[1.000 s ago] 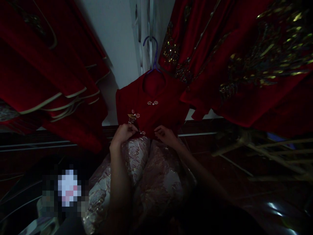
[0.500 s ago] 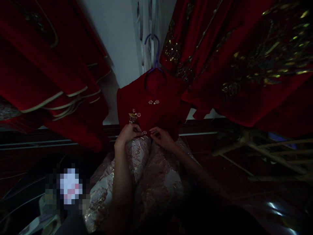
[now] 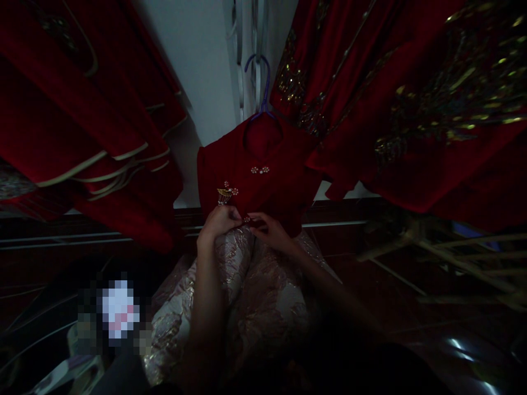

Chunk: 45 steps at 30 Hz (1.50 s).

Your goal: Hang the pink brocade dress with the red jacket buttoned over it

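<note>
A red bodice [image 3: 284, 186] with a pale, gold-patterned skirt [image 3: 263, 296] hangs before me on a purple hanger [image 3: 267, 90]. Pearly flower ornaments [image 3: 260, 170] sit below its neckline, and a gold fan-shaped ornament [image 3: 224, 193] with dangling beads is on its left side. At the waist is a small flower-shaped clasp [image 3: 247, 219]. My left hand [image 3: 222, 220] is closed, pinching the fabric just left of the clasp. From the right, my right hand [image 3: 269, 229] has its fingertips bent together at the clasp. The dim light hides exactly what lies between the fingertips.
Red garments with pale trim [image 3: 90, 164] hang at left; sequined red garments [image 3: 432, 120] hang at right. A metal rack [image 3: 257, 33] stands against the white wall. Lower right is a wooden frame [image 3: 420, 236], and a blurred-out patch [image 3: 119, 310] is at lower left.
My right hand has moved left, bringing its fingertips to the clasp and closing the gap between the hands. My left hand stays at the waist, barely shifted.
</note>
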Each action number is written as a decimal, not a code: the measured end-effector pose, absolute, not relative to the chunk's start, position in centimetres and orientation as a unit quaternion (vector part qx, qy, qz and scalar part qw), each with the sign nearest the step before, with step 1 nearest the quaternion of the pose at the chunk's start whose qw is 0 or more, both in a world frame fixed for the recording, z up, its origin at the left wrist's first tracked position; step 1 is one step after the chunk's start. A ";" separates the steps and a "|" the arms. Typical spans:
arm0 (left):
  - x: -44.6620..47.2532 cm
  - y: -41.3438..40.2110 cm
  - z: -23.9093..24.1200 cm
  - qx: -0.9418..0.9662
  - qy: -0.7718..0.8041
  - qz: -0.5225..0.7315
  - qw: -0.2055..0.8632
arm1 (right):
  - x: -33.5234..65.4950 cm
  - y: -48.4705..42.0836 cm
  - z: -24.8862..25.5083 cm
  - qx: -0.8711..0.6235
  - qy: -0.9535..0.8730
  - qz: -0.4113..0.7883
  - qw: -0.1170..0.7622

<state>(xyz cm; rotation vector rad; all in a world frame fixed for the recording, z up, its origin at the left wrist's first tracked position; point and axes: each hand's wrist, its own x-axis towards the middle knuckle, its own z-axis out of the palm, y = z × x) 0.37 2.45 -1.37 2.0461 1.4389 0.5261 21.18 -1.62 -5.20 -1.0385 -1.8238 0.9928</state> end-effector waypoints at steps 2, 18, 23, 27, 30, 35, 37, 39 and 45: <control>0.4 2.4 -1.3 0.765 0.534 0.198 0.301 | 20.8 -1.7 -5.6 -0.409 -0.711 0.407 0.402; 0.4 2.7 -1.9 0.765 0.526 0.198 0.314 | 20.6 -1.5 -6.4 -0.414 -0.691 0.443 0.392; 0.5 2.5 -1.8 0.763 0.525 0.203 0.319 | 20.6 -1.6 -6.3 -0.407 -0.689 0.450 0.397; 0.7 2.3 -1.6 0.761 0.527 0.211 0.315 | 20.5 -1.6 -6.3 -0.403 -0.680 0.456 0.409; 0.7 2.3 -1.4 0.757 0.525 0.216 0.323 | 20.5 -1.5 -6.2 -0.405 -0.672 0.462 0.414; 0.7 2.1 -1.3 0.739 0.506 0.208 0.394 | 20.3 -1.7 -5.9 -0.403 -0.668 0.467 0.417; 0.9 1.8 -1.3 0.725 0.481 0.199 0.451 | 20.2 -1.9 -5.6 -0.409 -0.673 0.453 0.418; 1.3 1.5 -1.1 0.715 0.445 0.202 0.499 | 20.1 -2.2 -5.2 -0.426 -0.678 0.421 0.426; 3.0 1.6 0.0 0.656 0.397 0.369 0.525 | 20.6 -2.7 -3.0 -0.458 -0.699 0.322 0.445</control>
